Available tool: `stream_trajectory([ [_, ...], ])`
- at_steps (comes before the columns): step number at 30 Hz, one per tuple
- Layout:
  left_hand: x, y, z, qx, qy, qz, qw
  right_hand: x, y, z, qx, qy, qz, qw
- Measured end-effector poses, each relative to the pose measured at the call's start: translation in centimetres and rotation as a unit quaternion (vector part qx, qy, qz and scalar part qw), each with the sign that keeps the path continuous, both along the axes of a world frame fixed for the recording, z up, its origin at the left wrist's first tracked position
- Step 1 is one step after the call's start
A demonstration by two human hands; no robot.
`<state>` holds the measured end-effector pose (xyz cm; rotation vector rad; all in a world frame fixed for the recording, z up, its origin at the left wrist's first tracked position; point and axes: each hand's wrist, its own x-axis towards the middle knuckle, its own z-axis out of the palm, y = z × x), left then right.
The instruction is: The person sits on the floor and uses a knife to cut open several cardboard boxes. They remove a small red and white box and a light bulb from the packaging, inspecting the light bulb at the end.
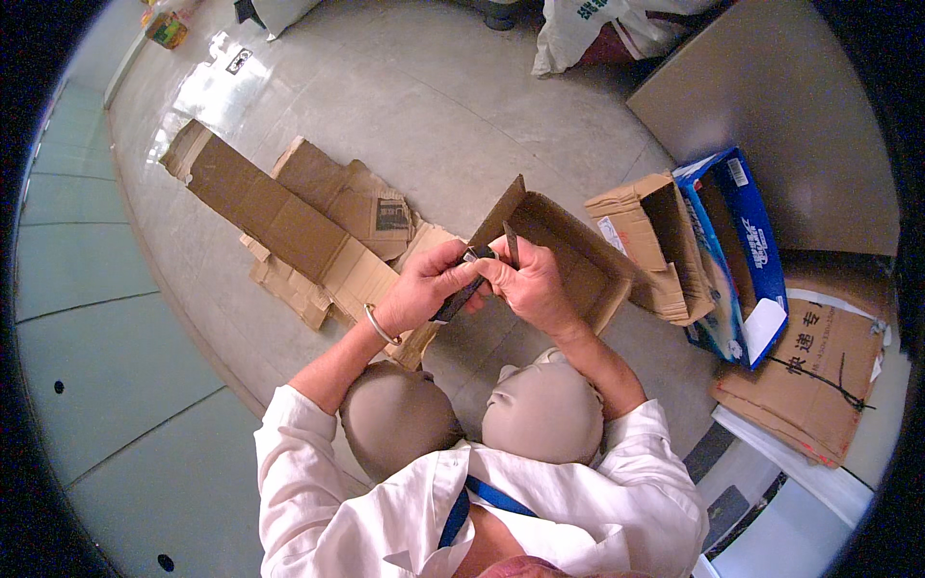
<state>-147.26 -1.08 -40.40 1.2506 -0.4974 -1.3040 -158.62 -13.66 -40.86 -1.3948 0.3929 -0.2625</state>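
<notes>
Both hands meet above my knees. My left hand (431, 282) grips a dark, narrow handle-like tool (454, 303), which slants down and left between the hands. Against the upper end of it, my right hand (525, 278) has its thumb and fingers closed, and a thin dark flat strip (512, 246) stands up between its fingers. Whether the strip is a blade cannot be told. Just beyond the right hand lies an open cardboard box (571, 267). Flattened cardboard (267, 202) extends from near the left hand to the far left.
At right stand a torn cardboard carton (636, 238), a blue printed box (755, 267) and a flattened brown carton (816, 376). A large board (766, 130) leans behind them. White plastic bags (585, 29) lie at the top. Pale panels (108, 347) line the left side.
</notes>
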Motion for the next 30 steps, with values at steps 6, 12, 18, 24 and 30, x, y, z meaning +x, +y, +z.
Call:
stream_trajectory([
  [6,0.0,-0.1,0.1,0.045,-0.009,0.024,0.999,0.1,0.0,0.3,0.037,0.031,-0.001,0.999],
  [12,0.4,-0.4,0.4,0.124,-0.010,0.020,0.992,0.4,0.1,-0.6,-0.150,0.007,-0.016,0.989],
  [18,0.8,0.3,0.6,0.163,-0.023,0.013,0.986,1.0,1.0,-1.1,-0.179,-0.031,-0.059,0.982],
  [24,0.6,-0.2,0.4,0.164,-0.112,0.026,0.980,1.5,0.2,-1.5,-0.181,0.046,-0.015,0.982],
  [30,0.5,0.6,-1.8,0.121,-0.144,0.004,0.982,1.4,-0.7,-1.7,-0.174,0.076,0.067,0.980],
])
